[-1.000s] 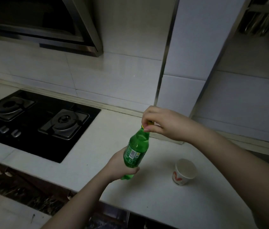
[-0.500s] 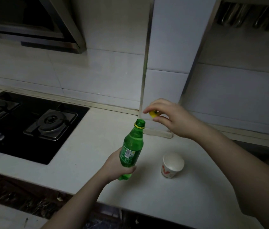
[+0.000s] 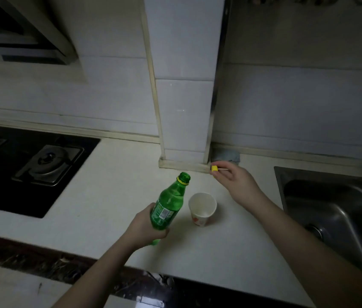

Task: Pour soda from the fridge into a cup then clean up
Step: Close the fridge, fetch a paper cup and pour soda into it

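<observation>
My left hand (image 3: 145, 227) grips the lower body of a green soda bottle (image 3: 171, 203), which is uncapped and leans to the right above the white counter (image 3: 113, 196). Its open mouth points toward the wall. A white paper cup (image 3: 202, 208) with a red mark stands upright just right of the bottle, and I see nothing in it. My right hand (image 3: 235, 181) is farther back and to the right, pinching the yellow cap (image 3: 214, 168) between its fingertips near the foot of the tiled pillar.
A black gas hob (image 3: 31, 170) fills the counter's left side under a range hood (image 3: 20, 34). A steel sink (image 3: 335, 214) lies at the right. A tiled pillar (image 3: 184, 121) juts from the back wall, with a grey cloth (image 3: 225, 154) beside its base.
The cap came off the bottle and my right hand carried it away to the right. The bottle now sits close beside the cup. The view has swung right, revealing the sink.
</observation>
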